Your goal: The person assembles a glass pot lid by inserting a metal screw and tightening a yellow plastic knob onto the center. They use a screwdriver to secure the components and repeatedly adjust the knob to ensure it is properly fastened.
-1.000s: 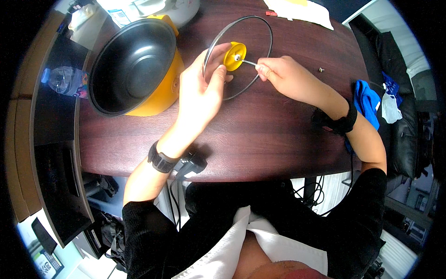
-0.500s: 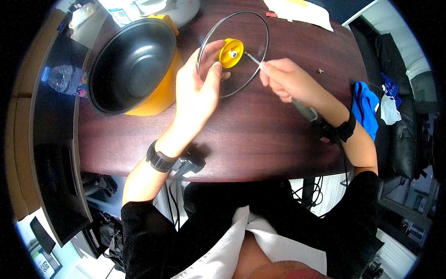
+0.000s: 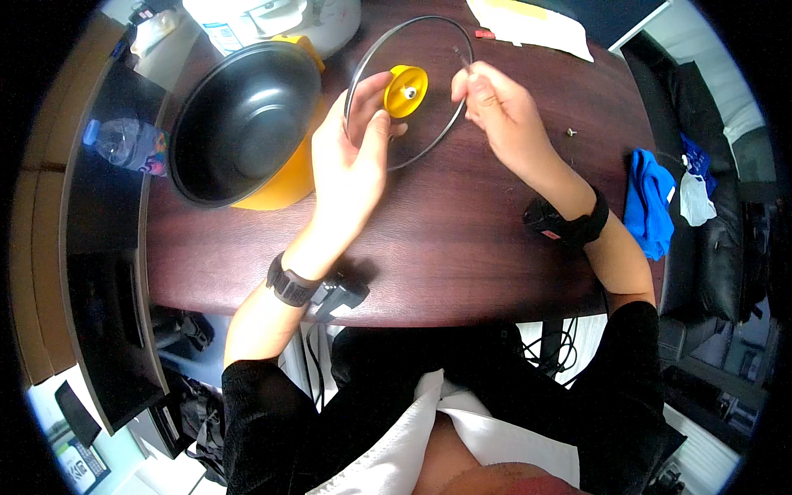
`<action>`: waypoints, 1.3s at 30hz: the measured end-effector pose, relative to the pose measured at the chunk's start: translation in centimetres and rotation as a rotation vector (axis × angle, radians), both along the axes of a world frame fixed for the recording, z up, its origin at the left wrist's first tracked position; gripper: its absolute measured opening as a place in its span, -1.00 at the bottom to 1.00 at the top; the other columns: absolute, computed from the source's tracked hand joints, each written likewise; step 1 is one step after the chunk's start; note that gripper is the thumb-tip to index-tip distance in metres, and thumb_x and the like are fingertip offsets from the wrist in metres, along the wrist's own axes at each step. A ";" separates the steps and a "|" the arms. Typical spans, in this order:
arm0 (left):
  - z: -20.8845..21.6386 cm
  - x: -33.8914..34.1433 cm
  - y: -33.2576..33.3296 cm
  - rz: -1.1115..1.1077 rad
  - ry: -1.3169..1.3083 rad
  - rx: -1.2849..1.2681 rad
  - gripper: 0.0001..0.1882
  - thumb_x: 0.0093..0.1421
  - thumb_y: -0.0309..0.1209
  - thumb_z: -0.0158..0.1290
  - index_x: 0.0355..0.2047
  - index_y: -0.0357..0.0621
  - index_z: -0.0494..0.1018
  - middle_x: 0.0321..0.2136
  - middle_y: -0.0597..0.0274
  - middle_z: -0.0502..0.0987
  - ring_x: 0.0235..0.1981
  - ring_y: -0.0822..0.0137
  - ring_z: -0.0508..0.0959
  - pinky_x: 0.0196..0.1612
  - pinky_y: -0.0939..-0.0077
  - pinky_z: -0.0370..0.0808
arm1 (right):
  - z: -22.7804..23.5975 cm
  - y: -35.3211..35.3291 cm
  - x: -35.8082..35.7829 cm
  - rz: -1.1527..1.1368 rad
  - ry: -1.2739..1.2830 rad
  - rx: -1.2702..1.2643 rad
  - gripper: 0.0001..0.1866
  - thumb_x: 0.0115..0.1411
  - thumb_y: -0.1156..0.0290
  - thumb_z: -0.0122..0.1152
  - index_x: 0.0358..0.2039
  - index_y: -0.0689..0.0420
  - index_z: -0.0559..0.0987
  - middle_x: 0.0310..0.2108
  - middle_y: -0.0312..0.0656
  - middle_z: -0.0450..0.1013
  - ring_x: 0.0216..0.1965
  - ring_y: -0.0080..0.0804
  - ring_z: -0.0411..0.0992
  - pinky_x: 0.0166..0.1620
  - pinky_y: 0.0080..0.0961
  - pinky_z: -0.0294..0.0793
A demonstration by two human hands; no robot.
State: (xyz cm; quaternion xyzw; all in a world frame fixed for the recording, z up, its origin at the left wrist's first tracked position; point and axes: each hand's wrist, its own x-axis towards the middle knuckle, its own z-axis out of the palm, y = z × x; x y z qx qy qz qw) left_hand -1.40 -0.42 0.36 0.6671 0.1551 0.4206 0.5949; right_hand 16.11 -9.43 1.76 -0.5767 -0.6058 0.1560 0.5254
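My left hand [image 3: 355, 144] is closed around a round glass lid [image 3: 451, 124] with a thin metal rim, which stands tilted above the table. Its fingers and thumb lie beside a yellow cup-shaped knob [image 3: 406, 91], whose hollow side faces me with a small metal fastener in its middle. My right hand [image 3: 499, 103] grips a screwdriver [image 3: 461, 58]; the dark shaft points up and left from the fingers, and the handle is hidden. The screwdriver's tip is apart from the knob, near the lid's right edge.
Left of the lid stands a yellow pot [image 3: 247, 132] with a black inside, near a plastic bottle [image 3: 128, 147]. A small screw [image 3: 571, 132] lies on the dark wooden table [image 3: 454, 247]. Blue cloth [image 3: 649, 202] lies at the right edge, white packaging [image 3: 532, 29] at the back.
My right hand has moved up, and the screwdriver has swung away from the knob to point upward. My left hand still holds the lid in nearly the same place.
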 end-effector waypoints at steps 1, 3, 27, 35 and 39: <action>0.0 0.0 0.0 0.002 0.001 0.014 -0.63 0.29 -0.62 -0.18 0.11 -0.42 0.23 0.08 -0.06 0.36 0.05 0.24 0.45 -0.03 0.32 0.58 | 0.3 0.0 0.3 -0.004 0.050 -0.002 -0.67 0.40 0.22 -0.19 -0.33 0.15 0.47 -0.66 -0.39 0.25 -0.61 -0.66 0.18 -0.49 -0.66 0.17; 0.1 -0.1 0.0 0.013 0.013 0.024 -0.63 0.29 -0.62 -0.18 0.11 -0.41 0.23 0.08 -0.06 0.36 0.04 0.24 0.45 -0.03 0.33 0.57 | 0.9 -0.2 0.2 -0.025 0.147 -0.006 -0.69 0.39 0.25 -0.17 -0.31 0.17 0.48 -0.64 -0.34 0.30 -0.59 -0.61 0.24 -0.47 -0.60 0.23; 0.0 0.1 -0.3 0.053 -0.067 -0.008 -0.62 0.29 -0.61 -0.16 0.12 -0.36 0.26 0.06 -0.03 0.40 -0.14 0.32 0.55 -0.05 0.50 0.49 | -0.6 0.3 -1.1 -0.014 -0.151 -0.176 -0.72 0.31 0.37 -0.08 -0.46 0.25 0.48 -0.53 0.02 0.48 -0.45 -0.04 0.50 -0.33 -0.30 0.45; 0.0 0.0 -0.3 0.070 -0.056 0.036 -0.62 0.28 -0.62 -0.16 0.12 -0.38 0.26 0.05 -0.05 0.42 -0.14 0.30 0.56 -0.07 0.48 0.51 | 0.6 0.0 -1.0 -0.128 -0.467 -0.278 -0.76 0.28 0.32 -0.01 -0.46 0.17 0.48 -0.58 -0.06 0.48 -0.54 -0.06 0.50 -0.48 -0.24 0.45; 0.3 0.0 -0.6 0.056 -0.047 0.021 -0.63 0.27 -0.63 -0.16 0.10 -0.39 0.28 0.03 -0.06 0.43 -0.13 0.29 0.56 -0.06 0.47 0.52 | 2.1 -0.2 0.3 -0.187 -1.027 -0.089 -0.84 0.23 0.30 0.05 -0.43 0.08 0.46 -0.60 -0.15 0.48 -0.58 -0.17 0.50 -0.55 -0.29 0.47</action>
